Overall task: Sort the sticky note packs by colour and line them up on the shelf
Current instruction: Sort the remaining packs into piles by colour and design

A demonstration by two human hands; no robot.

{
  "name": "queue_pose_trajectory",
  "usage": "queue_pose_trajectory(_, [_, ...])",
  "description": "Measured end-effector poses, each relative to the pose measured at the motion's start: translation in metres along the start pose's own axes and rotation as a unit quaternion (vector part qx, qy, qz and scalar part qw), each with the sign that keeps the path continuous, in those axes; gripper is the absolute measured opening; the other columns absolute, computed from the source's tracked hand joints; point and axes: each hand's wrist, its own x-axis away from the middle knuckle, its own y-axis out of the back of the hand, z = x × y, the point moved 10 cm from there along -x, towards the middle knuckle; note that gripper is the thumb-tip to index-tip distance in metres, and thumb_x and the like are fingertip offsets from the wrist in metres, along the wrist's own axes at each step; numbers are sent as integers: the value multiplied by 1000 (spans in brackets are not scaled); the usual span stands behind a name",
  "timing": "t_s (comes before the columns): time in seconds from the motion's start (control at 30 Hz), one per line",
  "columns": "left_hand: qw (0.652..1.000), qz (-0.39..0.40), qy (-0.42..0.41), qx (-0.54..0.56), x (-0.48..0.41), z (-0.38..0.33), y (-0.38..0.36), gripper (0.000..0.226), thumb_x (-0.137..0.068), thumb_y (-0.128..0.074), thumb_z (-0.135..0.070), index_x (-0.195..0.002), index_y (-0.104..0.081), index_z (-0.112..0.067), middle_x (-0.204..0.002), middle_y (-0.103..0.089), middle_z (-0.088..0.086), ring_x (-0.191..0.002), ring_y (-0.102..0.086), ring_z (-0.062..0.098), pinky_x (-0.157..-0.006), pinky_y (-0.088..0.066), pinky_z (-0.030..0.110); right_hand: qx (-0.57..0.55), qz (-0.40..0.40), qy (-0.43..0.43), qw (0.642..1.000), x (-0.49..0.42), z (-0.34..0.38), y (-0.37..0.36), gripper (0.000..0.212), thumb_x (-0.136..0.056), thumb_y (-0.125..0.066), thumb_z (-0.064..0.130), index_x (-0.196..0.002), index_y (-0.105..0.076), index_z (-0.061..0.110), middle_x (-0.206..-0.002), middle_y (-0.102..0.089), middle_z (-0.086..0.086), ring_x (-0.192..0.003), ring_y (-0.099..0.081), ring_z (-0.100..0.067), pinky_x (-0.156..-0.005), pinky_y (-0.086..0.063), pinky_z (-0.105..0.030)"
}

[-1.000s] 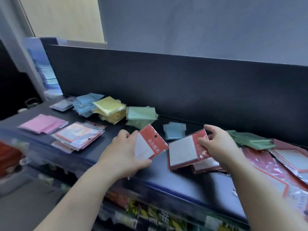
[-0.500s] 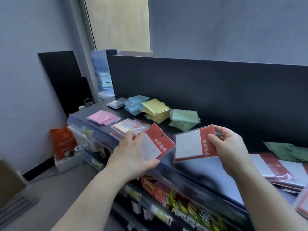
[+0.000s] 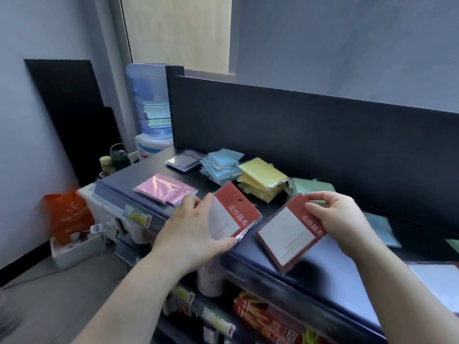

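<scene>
My left hand [image 3: 196, 234] grips a white sticky note pack with a red header [image 3: 233, 214], held above the front of the dark shelf [image 3: 310, 271]. My right hand [image 3: 342, 224] pinches a second red-and-white pack [image 3: 288, 237] by its header, just to the right of the first. Behind them on the shelf lie sorted piles: pink packs [image 3: 165, 191], blue packs [image 3: 221, 165], yellow packs [image 3: 263, 178] and green packs [image 3: 314, 188]. A greyish pack [image 3: 183, 160] lies at the back left.
A dark back panel [image 3: 310, 125] walls the shelf's rear. A water dispenser bottle [image 3: 149, 100] stands at the left end, with an orange bag [image 3: 68, 217] on the floor below. More packs [image 3: 380, 228] lie at the right; lower shelves hold goods [image 3: 268, 316].
The view has swung left. Both hands have carried their red-and-white packs leftwards along the shelf, away from the red pile at the right and towards the coloured piles.
</scene>
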Motion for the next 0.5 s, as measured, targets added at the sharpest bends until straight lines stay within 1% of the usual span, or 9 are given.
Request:
queue_pose_trajectory(0.07, [1000,9,-15,5,-12,7,2,98,-70,-66,-67,-147,-16,-31,-132,-29,-5,-126,-36,14,-97,-40,33,75,-4,6,997,-8,7,-9,14,-88,-63,12,-96,-71,19,-75,-73,0,-61,-68,-16,-59,-55,-30])
queue_pose_trajectory(0.13, [999,8,-42,9,-24,9,4,95,-71,-67,-67,-144,-18,-32,-128,-31,-7,-122,-38,13,-96,-40,32,157,-8,17,987,-14,13,-15,11,-88,-65,17,-95,-71,22,-73,-71,3,-59,-64,-11,-54,-48,-23])
queue_pose_trajectory(0.17, [998,5,-54,10,-27,7,5,93,-71,-67,-66,-143,-20,-32,-127,-31,-7,-121,-39,14,-95,-40,31,200,-7,21,979,-15,15,-18,11,-88,-64,19,-96,-71,23,-74,-71,4,-61,-63,-10,-54,-46,-22])
queue_pose_trajectory(0.23, [996,9,-87,13,-38,4,5,91,-71,-65,-67,-142,-21,-32,-125,-32,-7,-118,-42,14,-94,-40,30,263,-23,19,964,-17,18,-20,14,-89,-63,23,-100,-71,23,-80,-70,5,-67,-62,-9,-60,-46,-23])
queue_pose_trajectory(0.3, [992,20,-121,15,-47,-4,3,91,-71,-64,-69,-141,-21,-32,-124,-32,-7,-116,-43,14,-92,-40,30,293,-49,13,955,-15,18,-18,20,-89,-60,24,-106,-71,22,-88,-71,4,-74,-62,-11,-68,-47,-24])
queue_pose_trajectory(0.37, [986,29,-165,19,-51,-20,-1,91,-71,-63,-69,-142,-19,-32,-123,-32,-8,-114,-43,14,-92,-41,30,300,-75,2,951,-9,15,-12,23,-89,-58,23,-108,-70,21,-92,-70,5,-82,-63,-13,-73,-48,-25])
queue_pose_trajectory(0.43, [976,35,-216,18,-53,-44,-6,93,-72,-62,-69,-144,-18,-30,-124,-33,-7,-115,-42,15,-95,-40,30,296,-104,-11,949,0,13,-1,22,-89,-57,23,-107,-71,20,-88,-67,7,-83,-62,-14,-74,-49,-27])
queue_pose_trajectory(0.5, [962,53,-266,16,-49,-73,-15,90,-73,-62,-68,-142,-21,-29,-125,-34,-4,-115,-42,17,-97,-39,31,292,-130,-24,947,11,11,11,21,-90,-57,23,-104,-71,20,-89,-68,6,-85,-62,-15,-75,-50,-28])
